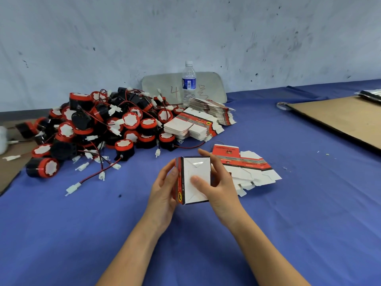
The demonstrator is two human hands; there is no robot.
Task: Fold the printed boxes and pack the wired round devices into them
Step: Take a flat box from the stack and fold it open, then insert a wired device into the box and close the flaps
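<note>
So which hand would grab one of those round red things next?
Probably the left hand: the pile of round devices lies on its side, while the right hand has its thumb pressed on the box flaps.

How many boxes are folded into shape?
1: the box, held between the left hand and right hand. The flat boxes lie in stacks behind and beside it; one behind the pile of devices could be hidden.
</note>
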